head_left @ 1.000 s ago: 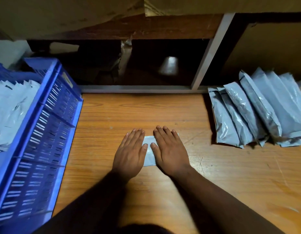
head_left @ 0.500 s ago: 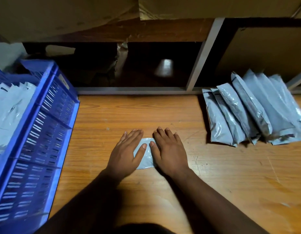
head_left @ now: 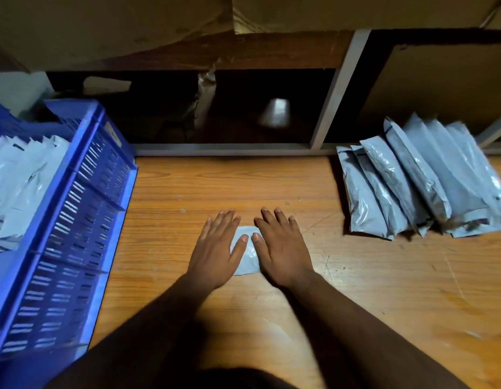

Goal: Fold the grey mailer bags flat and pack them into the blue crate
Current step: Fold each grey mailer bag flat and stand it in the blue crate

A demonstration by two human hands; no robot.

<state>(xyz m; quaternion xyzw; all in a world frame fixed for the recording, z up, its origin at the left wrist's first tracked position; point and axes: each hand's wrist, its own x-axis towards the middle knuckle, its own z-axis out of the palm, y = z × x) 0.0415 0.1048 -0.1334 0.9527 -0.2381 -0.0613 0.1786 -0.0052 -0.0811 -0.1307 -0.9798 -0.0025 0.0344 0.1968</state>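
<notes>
A small folded grey mailer bag (head_left: 247, 258) lies on the wooden table (head_left: 384, 290) in front of me. My left hand (head_left: 215, 254) and my right hand (head_left: 283, 251) rest flat on top of it, palms down and fingers spread, covering most of it. Only a strip of the bag shows between my thumbs. The blue crate (head_left: 75, 248) stands at the left edge of the table and holds several grey bags (head_left: 22, 181) stacked upright. A leaning pile of unfolded grey mailer bags (head_left: 417, 186) sits at the back right.
A dark open shelf with a grey metal frame (head_left: 336, 91) runs along the back of the table. Cardboard (head_left: 103, 23) hangs over it from above. Bare tabletop lies between the crate, my hands and the pile.
My left hand has turned a little and slid slightly left, showing a bit more of the bag between my thumbs. Both hands stay pressed flat on it.
</notes>
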